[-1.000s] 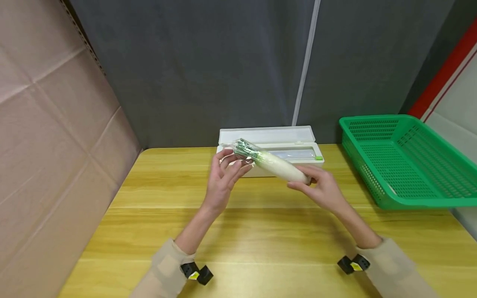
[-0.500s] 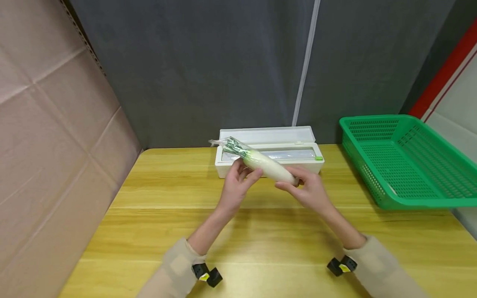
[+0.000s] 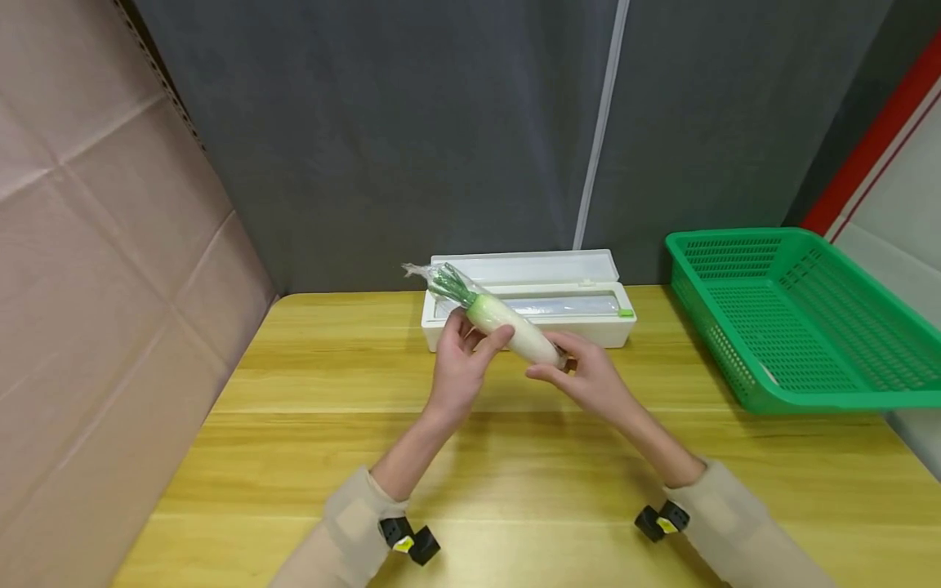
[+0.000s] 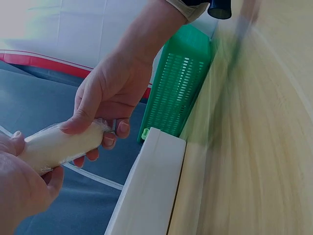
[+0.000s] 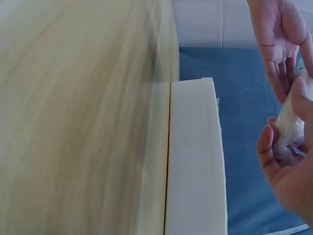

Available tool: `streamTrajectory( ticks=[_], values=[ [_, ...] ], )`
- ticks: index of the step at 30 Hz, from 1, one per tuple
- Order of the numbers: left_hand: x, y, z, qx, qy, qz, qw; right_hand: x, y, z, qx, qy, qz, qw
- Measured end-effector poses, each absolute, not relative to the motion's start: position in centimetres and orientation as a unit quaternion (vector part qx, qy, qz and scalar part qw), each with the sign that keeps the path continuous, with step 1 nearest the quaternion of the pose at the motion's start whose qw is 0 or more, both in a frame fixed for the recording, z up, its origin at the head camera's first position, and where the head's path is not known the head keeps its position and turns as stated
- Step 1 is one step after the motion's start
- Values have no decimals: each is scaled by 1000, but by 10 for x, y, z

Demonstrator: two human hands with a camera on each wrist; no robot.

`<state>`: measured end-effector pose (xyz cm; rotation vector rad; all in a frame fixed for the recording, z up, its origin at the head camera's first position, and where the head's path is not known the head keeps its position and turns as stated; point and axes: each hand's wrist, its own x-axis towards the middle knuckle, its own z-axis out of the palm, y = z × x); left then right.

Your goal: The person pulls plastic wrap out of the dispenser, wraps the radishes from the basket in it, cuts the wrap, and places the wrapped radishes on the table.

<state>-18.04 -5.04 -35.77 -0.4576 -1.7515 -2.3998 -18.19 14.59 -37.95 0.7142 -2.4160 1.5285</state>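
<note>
A white radish [image 3: 507, 321] with green tops, wrapped in clear plastic film, is held tilted above the table, its leafy end up and to the left. My left hand [image 3: 459, 371] grips it around the middle, thumb on the near side and fingers beneath. At the lower root end, my right hand [image 3: 591, 380] holds it between thumb and fingers. In the left wrist view the film shines along the pale radish [image 4: 63, 147]. Gathered film [image 5: 288, 142] shows at the root end in the right wrist view. Behind the radish stands a white cling film dispenser [image 3: 603, 331], its lid raised.
The dispenser holds a roll of film [image 3: 566, 305] and has a green slider [image 3: 626, 313] at its right end. A green plastic basket [image 3: 779, 400] stands at the right of the wooden table [image 3: 294, 457]. A dark grey cloth wall [image 3: 382, 147] closes off the back.
My left hand has moved from the leafy end down to the radish's middle and now grips it. The radish and my right hand have shifted left, and the twisted film end now sticks out freely.
</note>
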Motion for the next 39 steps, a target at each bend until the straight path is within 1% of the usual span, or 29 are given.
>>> streamTrajectory(
  ticks=[15,21,30,39],
  values=[
    [-186,-62,-348,-135,-565,-806,116,-187,147,-372,276,-811,509,81],
    [-189,-67,-347,-122,-560,-809,126,-189,149,-372,282,-817,496,87],
    [-195,-85,-343,-92,-554,-811,162,-194,158,-375,292,-826,472,96],
    [-202,-104,-345,-69,-571,-800,167,-199,171,-377,285,-849,429,120]
  ],
)
